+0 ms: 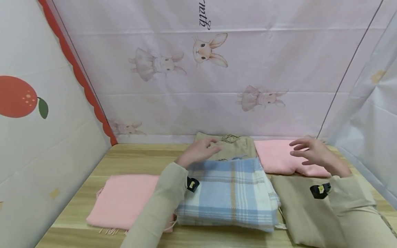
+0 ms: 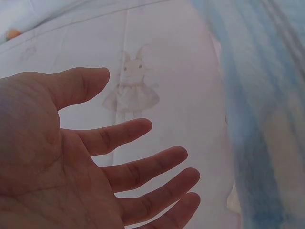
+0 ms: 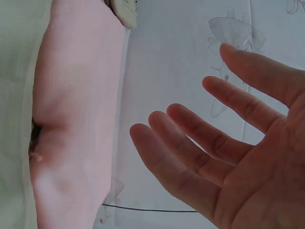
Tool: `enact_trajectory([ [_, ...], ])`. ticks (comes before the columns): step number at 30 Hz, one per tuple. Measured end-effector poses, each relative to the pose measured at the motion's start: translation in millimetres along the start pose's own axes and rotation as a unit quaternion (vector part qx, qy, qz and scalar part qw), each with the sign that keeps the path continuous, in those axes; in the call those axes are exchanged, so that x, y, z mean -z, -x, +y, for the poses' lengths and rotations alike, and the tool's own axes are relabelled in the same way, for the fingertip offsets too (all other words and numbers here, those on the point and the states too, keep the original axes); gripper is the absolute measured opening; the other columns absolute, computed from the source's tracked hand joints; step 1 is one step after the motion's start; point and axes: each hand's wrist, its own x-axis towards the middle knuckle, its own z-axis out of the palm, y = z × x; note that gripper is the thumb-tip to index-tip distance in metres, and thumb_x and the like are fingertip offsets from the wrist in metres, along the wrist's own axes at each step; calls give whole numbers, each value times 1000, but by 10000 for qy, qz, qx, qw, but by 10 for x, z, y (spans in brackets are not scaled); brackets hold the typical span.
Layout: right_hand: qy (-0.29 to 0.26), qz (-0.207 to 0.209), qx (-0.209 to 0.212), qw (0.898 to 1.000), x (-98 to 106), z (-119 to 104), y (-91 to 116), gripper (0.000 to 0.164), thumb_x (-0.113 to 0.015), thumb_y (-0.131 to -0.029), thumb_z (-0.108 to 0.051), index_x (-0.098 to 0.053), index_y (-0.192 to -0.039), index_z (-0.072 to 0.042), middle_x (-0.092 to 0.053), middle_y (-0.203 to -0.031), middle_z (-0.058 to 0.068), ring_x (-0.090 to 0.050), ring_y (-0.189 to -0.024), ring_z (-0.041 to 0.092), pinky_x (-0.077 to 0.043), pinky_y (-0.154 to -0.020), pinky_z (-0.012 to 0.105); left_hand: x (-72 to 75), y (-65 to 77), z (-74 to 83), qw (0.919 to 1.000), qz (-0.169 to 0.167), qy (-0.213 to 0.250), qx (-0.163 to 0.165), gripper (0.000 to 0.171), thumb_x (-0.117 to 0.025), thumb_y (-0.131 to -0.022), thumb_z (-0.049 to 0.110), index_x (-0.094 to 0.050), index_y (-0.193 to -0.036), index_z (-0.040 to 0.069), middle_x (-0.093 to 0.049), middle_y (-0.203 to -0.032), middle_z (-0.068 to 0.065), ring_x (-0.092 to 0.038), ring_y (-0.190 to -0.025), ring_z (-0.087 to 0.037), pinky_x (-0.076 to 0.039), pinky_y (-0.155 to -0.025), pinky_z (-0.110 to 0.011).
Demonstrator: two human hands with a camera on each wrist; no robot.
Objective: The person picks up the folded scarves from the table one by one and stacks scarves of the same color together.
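My left hand (image 1: 200,151) hovers over the far left part of a folded blue and white plaid scarf (image 1: 229,196), its fingers spread and holding nothing. In the left wrist view the palm and loose fingers (image 2: 143,171) show, with the plaid cloth to their right. Over a folded pink cloth (image 1: 273,155) at the back right is my right hand (image 1: 311,151), fingers spread and slightly bent, nothing in them. The right wrist view shows this pink cloth (image 3: 76,114) left of the fingertips, apart from them.
A folded pink fringed scarf (image 1: 124,203) lies at the left of the wooden table (image 1: 142,151). Behind the plaid scarf is a khaki cloth (image 1: 238,146) with a cord. Another khaki cloth (image 1: 301,203) lies under the right forearm. A rabbit-print backdrop (image 1: 173,110) stands behind.
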Motion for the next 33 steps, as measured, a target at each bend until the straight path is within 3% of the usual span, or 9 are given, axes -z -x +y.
enact_trajectory([
  [9, -334, -69, -62, 9994, -113, -126, -182, 45, -64, -100, -11, -52, -134, 16, -55, -127, 40, -60, -112, 50, -60, -74, 49, 94, 2, -160, 9992, 29, 219, 321, 51, -50, -106, 39, -51, -147, 9, -54, -143, -21, -52, -131, -37, -44, -103, -51],
  [17, -802, -321, -123, 9962, -191, -168, -279, 47, -61, -101, -11, -48, -139, 15, -52, -135, 38, -54, -123, 49, -59, -80, 48, 134, -34, -278, 9990, 92, 359, 249, 51, -50, -107, 36, -51, -146, 3, -55, -142, -21, -51, -132, -36, -45, -103, -49],
  [23, -1043, -525, -216, 9929, -223, -209, -372, 48, -59, -102, -11, -46, -140, 15, -52, -135, 37, -56, -121, 44, -58, -83, 49, 167, -45, -336, 9983, 150, 368, 419, 50, -51, -107, 36, -51, -146, 4, -56, -142, -20, -53, -130, -34, -44, -104, -49],
  [33, -1167, -728, -470, 9894, -349, -248, -510, 49, -59, -103, -14, -44, -141, 13, -54, -132, 37, -56, -119, 49, -57, -83, 52, 132, -76, -428, 9970, 151, 556, 521, 50, -51, -107, 37, -51, -144, 3, -56, -141, -21, -55, -127, -34, -45, -103, -49],
])
